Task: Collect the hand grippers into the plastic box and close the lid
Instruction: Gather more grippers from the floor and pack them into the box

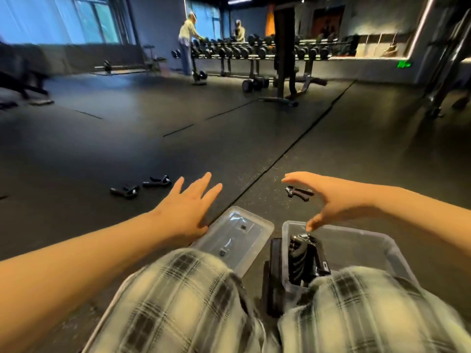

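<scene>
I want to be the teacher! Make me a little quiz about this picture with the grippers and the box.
1. True or false: the lid is on the plastic box.
2. What does the left hand hold? A) a gripper B) the lid C) nothing
3. Fill in: the hand gripper on the floor beyond the box lies nearest the ___ hand.

Key: 1 false, it lies beside the box. 2 C. 3 right hand.

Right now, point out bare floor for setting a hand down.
Bare: the mat between the left pair of hand grippers and the single hand gripper; also the mat right of the plastic box. Crowded: the narrow gap between lid and box.
</scene>
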